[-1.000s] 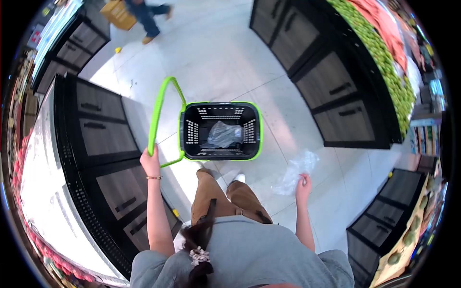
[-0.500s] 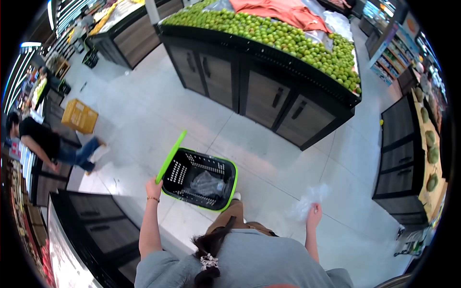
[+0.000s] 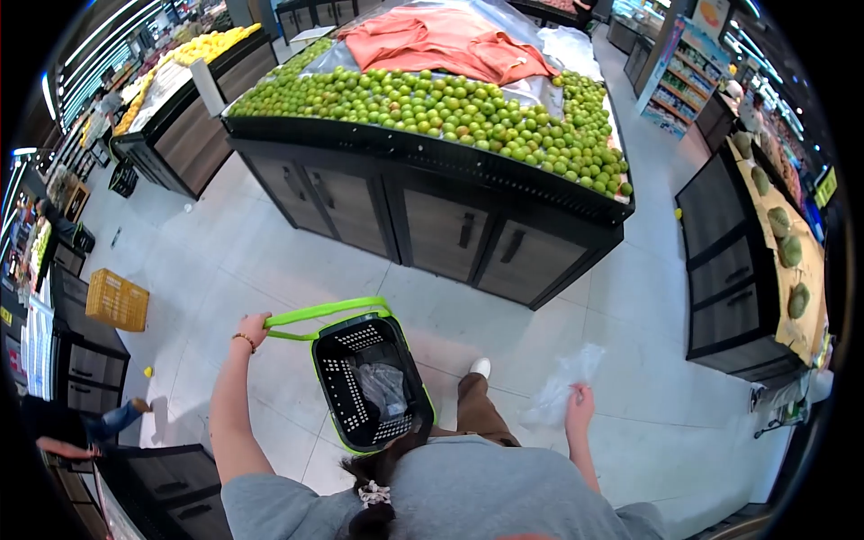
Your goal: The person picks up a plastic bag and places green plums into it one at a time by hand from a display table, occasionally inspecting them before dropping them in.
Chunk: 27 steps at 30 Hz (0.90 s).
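My left hand (image 3: 254, 329) is wrapped round the bright green handle (image 3: 326, 310) of a black shopping basket (image 3: 342, 412), which hangs in front of me, left of my legs. Inside the basket lies a clear plastic bag (image 3: 382, 389); what it contains is hard to make out. Out to the right, my right hand (image 3: 580, 407) pinches a thin clear plastic bag (image 3: 553, 398) that dangles loosely and looks unfilled. Ahead stands a display of round green fruit (image 3: 468, 117), beyond the reach of both hands.
Orange cloth (image 3: 432, 40) covers part of the fruit display, whose cabinet base (image 3: 432, 225) blocks the way ahead. A yellow crate (image 3: 117, 301) sits on the floor at left, near a person (image 3: 63, 427). At right, a wooden-topped counter (image 3: 765, 261) holds several large green fruits.
The fruit display appears nearer and further left. The basket has swung round, with its handle now pointing left. A foot has stepped forward. The person at left has shifted lower in view.
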{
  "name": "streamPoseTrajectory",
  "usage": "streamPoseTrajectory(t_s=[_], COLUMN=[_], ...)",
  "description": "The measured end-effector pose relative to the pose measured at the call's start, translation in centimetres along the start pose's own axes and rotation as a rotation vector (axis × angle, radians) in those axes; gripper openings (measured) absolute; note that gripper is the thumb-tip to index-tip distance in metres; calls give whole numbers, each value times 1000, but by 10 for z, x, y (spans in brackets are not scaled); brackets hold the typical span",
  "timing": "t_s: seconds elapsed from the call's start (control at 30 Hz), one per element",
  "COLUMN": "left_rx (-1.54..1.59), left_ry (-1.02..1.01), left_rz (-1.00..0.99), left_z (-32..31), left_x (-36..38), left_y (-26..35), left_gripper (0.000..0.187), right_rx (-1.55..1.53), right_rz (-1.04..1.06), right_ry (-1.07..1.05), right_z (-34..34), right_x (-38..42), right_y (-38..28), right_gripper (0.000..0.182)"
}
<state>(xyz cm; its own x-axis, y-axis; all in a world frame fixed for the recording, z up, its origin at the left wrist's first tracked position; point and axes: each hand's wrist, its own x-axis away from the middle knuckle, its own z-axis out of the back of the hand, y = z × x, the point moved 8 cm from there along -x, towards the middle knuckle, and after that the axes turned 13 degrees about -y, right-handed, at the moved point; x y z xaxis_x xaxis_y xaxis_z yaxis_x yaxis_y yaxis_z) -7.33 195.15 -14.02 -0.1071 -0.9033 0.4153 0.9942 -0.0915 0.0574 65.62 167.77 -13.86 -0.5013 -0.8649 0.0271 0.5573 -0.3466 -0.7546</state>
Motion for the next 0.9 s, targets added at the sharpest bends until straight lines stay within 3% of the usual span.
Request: streamPoseTrajectory(t_s=[0.2,0.23,0.33,0.37,0.5,0.67,0.73,0.9], left_rx=[-210,-308,-291,-240,-82,179,410,561], left_ry=[102,26,180,72,150,460,465,449], left_rz=[-1,13,211,310,375,289,338,350], left_z=[70,76,105,109,114,123,147,166], left_x=[-124,-150,-202,-219,-258,-304,-300,-336], left_y=[72,82,99,102,138,178,206,211], left_gripper=[18,25,33,41,33,25,46,66], right_rx=[2,-3,-21,-34,-162,-111,-110,36], right_rz=[0,-10,-41,-48,-31,155,296,597], right_ry=[62,81,114,117,186,237,310,445], right_z=[28,35,56,65,86,129,145,145], right_x=[-101,-117,-161,-176,-237,-312,-336,-392], right_y=[16,19,18,12,-10,-129,-185,-291], right_gripper=[18,18,17,17,18,21,22,24])
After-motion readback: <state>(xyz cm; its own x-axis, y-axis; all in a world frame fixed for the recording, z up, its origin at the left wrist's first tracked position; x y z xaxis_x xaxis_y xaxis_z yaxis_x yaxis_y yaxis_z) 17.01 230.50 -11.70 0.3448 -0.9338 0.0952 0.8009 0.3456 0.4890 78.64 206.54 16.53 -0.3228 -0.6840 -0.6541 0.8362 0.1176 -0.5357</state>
